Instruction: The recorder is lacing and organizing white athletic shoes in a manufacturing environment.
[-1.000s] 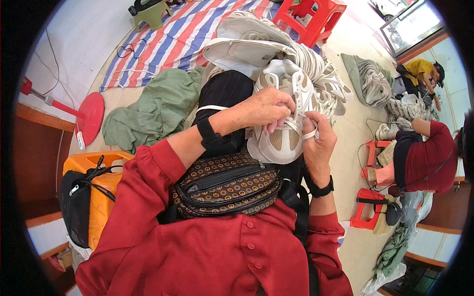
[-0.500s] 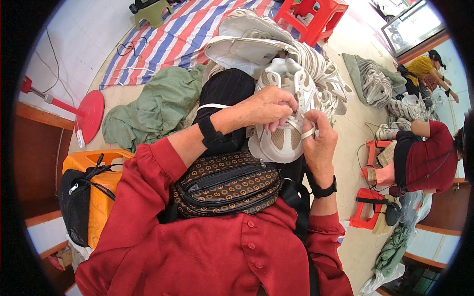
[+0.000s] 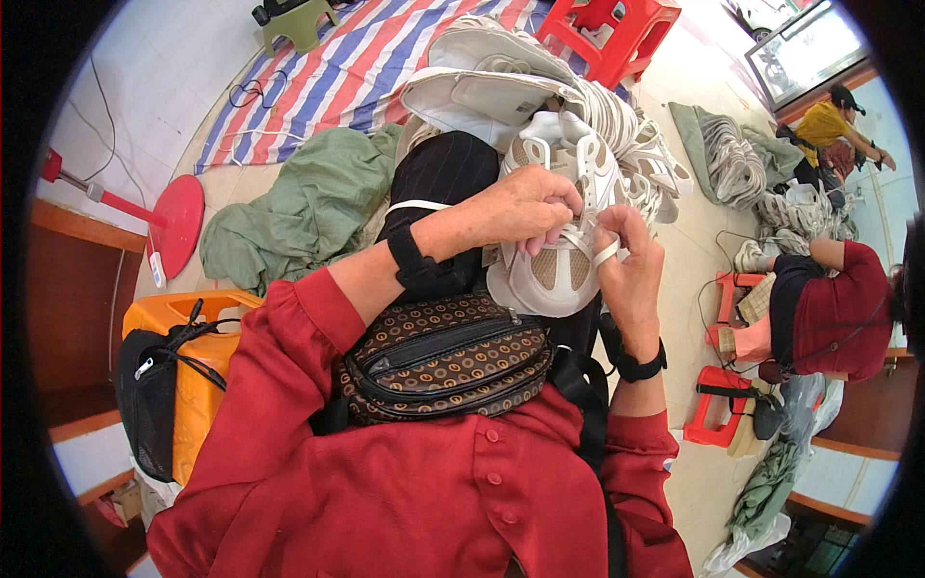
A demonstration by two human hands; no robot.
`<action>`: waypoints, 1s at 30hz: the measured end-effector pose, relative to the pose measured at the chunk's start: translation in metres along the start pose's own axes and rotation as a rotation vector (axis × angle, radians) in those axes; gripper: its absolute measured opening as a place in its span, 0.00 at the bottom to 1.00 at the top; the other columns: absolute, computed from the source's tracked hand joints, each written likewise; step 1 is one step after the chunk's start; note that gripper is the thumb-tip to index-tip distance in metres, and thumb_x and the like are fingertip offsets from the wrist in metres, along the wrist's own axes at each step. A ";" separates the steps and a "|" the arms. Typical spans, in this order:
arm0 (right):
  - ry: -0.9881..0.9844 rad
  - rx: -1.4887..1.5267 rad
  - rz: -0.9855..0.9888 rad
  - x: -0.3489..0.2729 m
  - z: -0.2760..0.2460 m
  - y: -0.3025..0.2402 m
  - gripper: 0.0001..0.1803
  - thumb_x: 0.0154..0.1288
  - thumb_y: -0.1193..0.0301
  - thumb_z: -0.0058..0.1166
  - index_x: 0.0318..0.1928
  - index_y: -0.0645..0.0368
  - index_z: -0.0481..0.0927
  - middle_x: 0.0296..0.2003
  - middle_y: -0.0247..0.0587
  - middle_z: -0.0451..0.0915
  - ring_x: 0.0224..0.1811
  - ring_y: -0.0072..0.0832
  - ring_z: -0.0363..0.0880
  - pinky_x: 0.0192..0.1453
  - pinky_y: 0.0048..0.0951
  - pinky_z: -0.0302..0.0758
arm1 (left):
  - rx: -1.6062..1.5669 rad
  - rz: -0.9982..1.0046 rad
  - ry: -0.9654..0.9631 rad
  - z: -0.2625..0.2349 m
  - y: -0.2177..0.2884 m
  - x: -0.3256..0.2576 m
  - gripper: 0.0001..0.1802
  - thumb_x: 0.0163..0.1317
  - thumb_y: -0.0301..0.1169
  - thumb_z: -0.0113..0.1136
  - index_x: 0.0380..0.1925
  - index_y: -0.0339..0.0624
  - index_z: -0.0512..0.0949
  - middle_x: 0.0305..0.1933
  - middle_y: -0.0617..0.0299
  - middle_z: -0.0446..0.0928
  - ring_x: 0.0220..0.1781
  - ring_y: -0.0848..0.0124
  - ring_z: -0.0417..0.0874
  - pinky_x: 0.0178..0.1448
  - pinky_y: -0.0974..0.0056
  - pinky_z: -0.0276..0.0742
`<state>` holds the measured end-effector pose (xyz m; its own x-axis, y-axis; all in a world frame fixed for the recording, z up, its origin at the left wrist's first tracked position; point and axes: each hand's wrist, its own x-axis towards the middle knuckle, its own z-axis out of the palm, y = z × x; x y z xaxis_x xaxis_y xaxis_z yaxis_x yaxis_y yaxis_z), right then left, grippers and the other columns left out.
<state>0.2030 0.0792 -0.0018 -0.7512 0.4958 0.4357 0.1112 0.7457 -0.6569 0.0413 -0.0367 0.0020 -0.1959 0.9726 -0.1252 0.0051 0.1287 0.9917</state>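
Note:
A white and beige sneaker rests on my lap, its toe pointing toward me. My left hand lies over the shoe's left side with fingers curled at the eyelets. Its fingertips pinch close to the lacing, and the bit of lace between them is mostly hidden. On the shoe's right side, my right hand is closed on a flat white shoelace, which loops between thumb and forefinger. Just beyond the sneaker a pile of similar shoes leans together, some with their pale insides showing.
A patterned waist bag sits at my middle. To the left are green cloth, a red round stand base and an orange container. A red stool stands ahead. Two people work at right near more shoe bundles.
My right hand has shifted slightly right, away from the shoe, with the lace loop in its fingers. My left hand stays nearly in place.

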 end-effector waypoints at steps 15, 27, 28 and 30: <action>-0.085 -0.103 -0.005 0.010 0.003 -0.004 0.05 0.61 0.77 0.54 0.39 0.61 0.76 0.28 0.48 0.81 0.28 0.38 0.82 0.34 0.34 0.75 | -0.065 -0.096 -0.121 -0.004 0.005 0.004 0.19 0.62 0.28 0.49 0.51 0.31 0.74 0.23 0.59 0.78 0.16 0.75 0.78 0.19 0.71 0.73; -0.160 0.555 0.361 0.005 0.001 0.032 0.05 0.67 0.73 0.55 0.33 0.60 0.79 0.26 0.25 0.75 0.28 0.11 0.68 0.31 0.16 0.64 | 0.373 -0.158 -0.179 -0.002 0.021 0.030 0.10 0.61 0.26 0.47 0.36 0.29 0.74 0.21 0.55 0.79 0.16 0.70 0.79 0.15 0.67 0.73; -0.156 0.553 0.375 0.005 0.000 0.034 0.08 0.69 0.70 0.53 0.33 0.60 0.79 0.26 0.25 0.75 0.28 0.12 0.68 0.31 0.16 0.64 | 0.403 -0.133 -0.179 -0.002 0.021 0.029 0.10 0.61 0.26 0.46 0.35 0.29 0.74 0.21 0.54 0.79 0.15 0.69 0.79 0.15 0.66 0.73; -0.171 0.607 0.369 0.007 -0.001 0.037 0.13 0.72 0.64 0.48 0.35 0.59 0.78 0.25 0.26 0.74 0.28 0.13 0.68 0.32 0.17 0.64 | 0.412 -0.128 -0.169 -0.002 0.021 0.028 0.10 0.61 0.26 0.47 0.34 0.29 0.74 0.20 0.55 0.78 0.15 0.70 0.79 0.15 0.65 0.72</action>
<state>0.2025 0.1104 -0.0226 -0.8314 0.5533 0.0506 0.0335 0.1407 -0.9895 0.0342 -0.0071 0.0192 -0.0574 0.9574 -0.2828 0.3870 0.2825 0.8777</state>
